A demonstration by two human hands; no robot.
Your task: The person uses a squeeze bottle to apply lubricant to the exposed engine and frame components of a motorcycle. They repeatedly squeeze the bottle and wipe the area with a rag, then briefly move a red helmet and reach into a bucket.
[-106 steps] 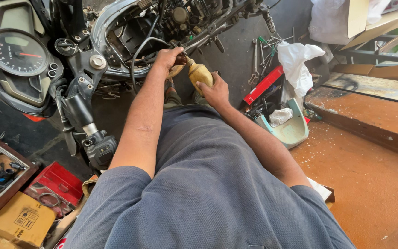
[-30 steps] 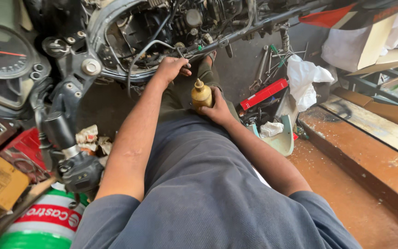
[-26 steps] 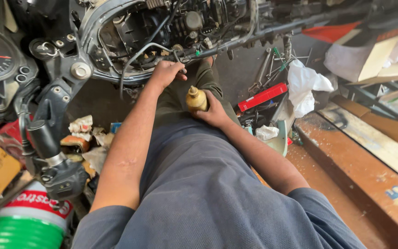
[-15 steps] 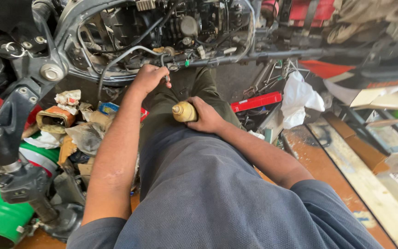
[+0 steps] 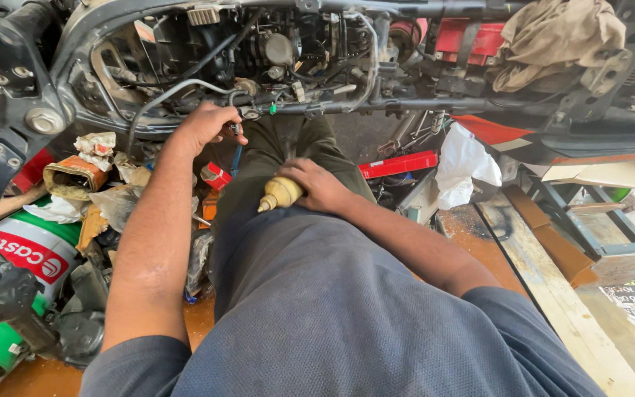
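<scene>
Right hand (image 5: 323,185): grip closed round yellow oil bottle (image 5: 281,194), now lowered from motorcycle frame (image 5: 376,106) onto lap, nozzle pointing left, away from engine. Left hand (image 5: 207,126): still up at frame, fingers pinched on small fitting by black cable (image 5: 170,92). Green oil can (image 5: 20,254) on floor, left. Judgement: oiling paused, bottle parked.
</scene>
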